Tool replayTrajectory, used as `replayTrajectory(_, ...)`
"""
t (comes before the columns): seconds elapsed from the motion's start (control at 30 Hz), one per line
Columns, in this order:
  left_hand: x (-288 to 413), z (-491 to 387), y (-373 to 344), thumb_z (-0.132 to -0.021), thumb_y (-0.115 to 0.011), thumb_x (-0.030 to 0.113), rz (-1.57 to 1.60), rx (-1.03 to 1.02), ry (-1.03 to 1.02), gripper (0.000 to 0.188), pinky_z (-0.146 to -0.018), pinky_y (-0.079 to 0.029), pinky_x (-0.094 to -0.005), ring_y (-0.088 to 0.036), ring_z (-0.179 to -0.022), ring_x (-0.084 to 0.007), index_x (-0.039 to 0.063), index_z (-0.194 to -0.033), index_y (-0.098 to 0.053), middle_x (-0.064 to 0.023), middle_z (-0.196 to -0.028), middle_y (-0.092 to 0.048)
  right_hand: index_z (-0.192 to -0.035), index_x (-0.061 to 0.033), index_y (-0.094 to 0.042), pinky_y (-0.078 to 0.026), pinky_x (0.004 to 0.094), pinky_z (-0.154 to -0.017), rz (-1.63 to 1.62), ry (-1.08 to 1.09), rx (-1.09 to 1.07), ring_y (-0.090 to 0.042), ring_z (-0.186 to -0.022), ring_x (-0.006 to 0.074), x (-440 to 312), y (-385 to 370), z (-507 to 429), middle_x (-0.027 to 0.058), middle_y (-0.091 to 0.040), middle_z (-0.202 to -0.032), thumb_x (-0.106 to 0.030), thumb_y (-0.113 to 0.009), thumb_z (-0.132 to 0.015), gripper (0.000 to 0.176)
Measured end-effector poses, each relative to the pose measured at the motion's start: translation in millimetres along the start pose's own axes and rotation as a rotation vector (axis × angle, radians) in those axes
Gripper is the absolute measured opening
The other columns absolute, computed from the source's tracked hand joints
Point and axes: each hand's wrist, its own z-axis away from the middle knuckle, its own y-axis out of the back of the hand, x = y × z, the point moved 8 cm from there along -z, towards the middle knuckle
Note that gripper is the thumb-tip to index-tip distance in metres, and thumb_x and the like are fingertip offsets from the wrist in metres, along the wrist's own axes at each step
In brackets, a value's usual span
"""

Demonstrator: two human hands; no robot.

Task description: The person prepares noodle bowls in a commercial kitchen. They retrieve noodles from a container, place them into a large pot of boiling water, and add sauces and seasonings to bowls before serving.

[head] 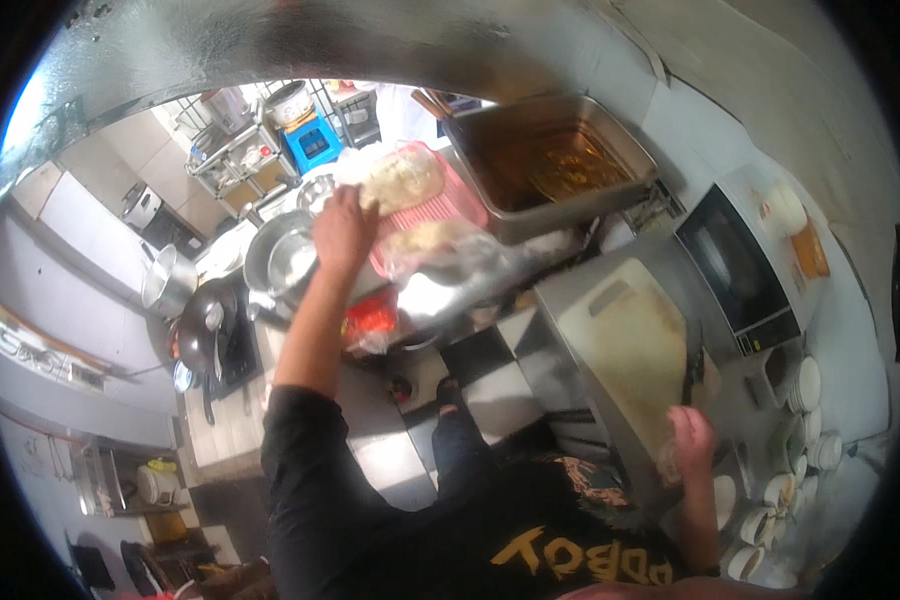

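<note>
My left hand (345, 229) reaches far forward, its fingertips at the near edge of a plastic bag of pale food (405, 180). Whether they grip it is unclear. That bag lies in a pink plastic basket (431, 214), along with a second clear bag of pale food (424, 238). A steel pot (277, 255) stands just left of my left hand. My right hand (691, 442) is low at the right, beside the near end of a worn white cutting board (630, 330). A dark-handled knife (694, 367) lies along the board's right edge, near my right fingertips. My right grip is unclear.
A deep steel tray of brown liquid (570, 165) sits beyond the basket. At right are a microwave (739, 262) and several white bowls (780, 491). A dark wok (202, 322) rests on a cooktop at left. Checkered floor (495, 386) separates the counters.
</note>
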Motion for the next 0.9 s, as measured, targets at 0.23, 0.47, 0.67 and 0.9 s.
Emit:
replayTrajectory(0.23,-117.2,-115.8,-119.6,-0.084,-0.06,0.043,0.08,-0.458,0.169,0.048,-0.084,-0.049,-0.044,-0.063,-0.095,-0.036,-0.001,-0.102,-0.064,-0.0214,-0.101,-0.065,-0.107,0.0005,-0.064,-0.048,0.0298,-0.08,-0.249,0.621,-0.524,-0.063,-0.091,0.0171,-306.9,-282.0,-163.7,0.0113,-0.066,-0.101,-0.014,-0.052,-0.095,0.022)
replayTrajectory(0.47,-157.1,-103.2,-146.1,-0.091,-0.053,0.033,0.823,-0.531,0.34,0.04,-0.067,-0.049,-0.0332,-0.065,-0.065,-0.0215,-0.005,-0.092,-0.064,-0.0144,-0.072,-0.069,-0.105,-0.0039,-0.065,-0.048,0.0359,-0.088,0.261,0.765,-0.607,-0.062,-0.1,0.0284,-443.6,-520.5,-290.4,0.0161,-0.065,-0.107,-0.028,-0.058,-0.088,0.031)
replayTrajectory(0.67,-174.4,-83.5,-146.1,-0.091,-0.054,0.03,0.843,-0.544,0.388,0.037,-0.067,-0.05,-0.0325,-0.066,-0.065,-0.0207,-0.003,-0.103,-0.064,-0.0148,-0.072,-0.067,-0.101,-0.0044,-0.066,-0.046,0.0403,-0.091,0.783,1.076,-0.582,-0.06,-0.103,0.0312,-442.5,-587.4,-290.1,0.0178,-0.065,-0.103,-0.036,-0.067,-0.074,0.041)
replayTrajectory(0.9,-203.4,-82.8,-165.4,-0.091,-0.05,0.033,0.78,-0.483,0.436,0.037,-0.072,-0.05,-0.0389,-0.066,-0.075,-0.0286,0.0,-0.091,-0.066,-0.0152,-0.076,-0.067,-0.112,-0.0055,-0.06,-0.044,0.0404,-0.09,0.871,1.254,-0.617,-0.057,-0.102,0.0287,-443.9,-599.5,-280.5,0.0123,-0.063,-0.102,-0.029,-0.071,-0.072,0.048)
